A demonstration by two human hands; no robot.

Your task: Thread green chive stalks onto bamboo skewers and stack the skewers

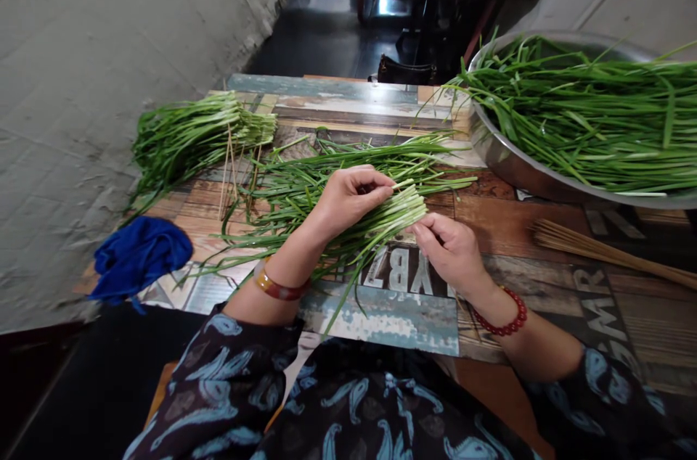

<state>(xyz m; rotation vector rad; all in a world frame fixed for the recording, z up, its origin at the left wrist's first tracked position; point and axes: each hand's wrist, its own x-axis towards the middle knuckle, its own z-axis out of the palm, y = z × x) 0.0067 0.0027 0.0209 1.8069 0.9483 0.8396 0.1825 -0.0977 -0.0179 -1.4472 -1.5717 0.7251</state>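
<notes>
I've the left hand (348, 197) and right hand (451, 246) pinching garlic chives (400, 213) in from the worktop's (381, 315) front edge, apparently aligning stalks; next needs gentle levelling.

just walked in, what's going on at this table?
A person is handling a flat bunch of long green stalks with pale ends over a patchwork wood-plank table. The left hand holds its far edge; the right hand's fingertips touch its near edge, exactly what they pinch being unclear. Loose green stalks lie just beyond. To the right are a heaped round metal basin and thin brown sticks; to the left, another green bunch.
</notes>
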